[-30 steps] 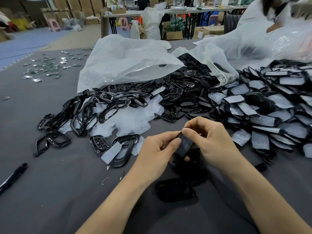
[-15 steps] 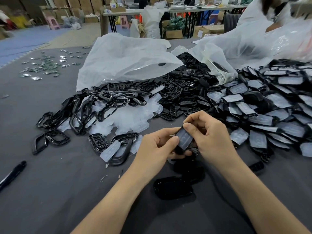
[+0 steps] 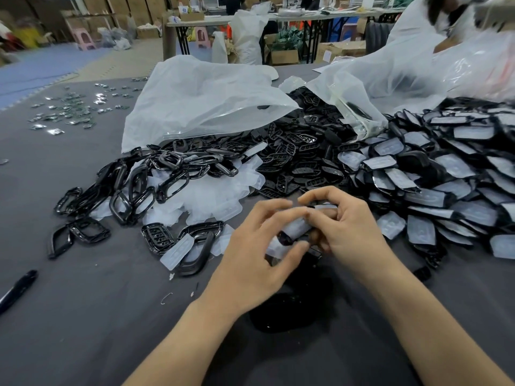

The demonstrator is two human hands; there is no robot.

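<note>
1. we see the pale-filmed part [image 3: 295,231] only as a blur; fingers of the left hand [image 3: 250,263] and right hand [image 3: 354,232] cover most of it.
2. the left wrist hides part of a black shell [image 3: 281,316] near the table's [image 3: 83,330] front edge.
3. the pen [image 3: 18,288] at the left edge is cut off.
4. the shiny bits [image 3: 69,112] toward the far left corner are too small for us to tell.

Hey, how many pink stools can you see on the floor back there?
2. One pink stool stands at the far left; a second pink stool sits under the folding table. Others may be hidden behind bags.
</note>
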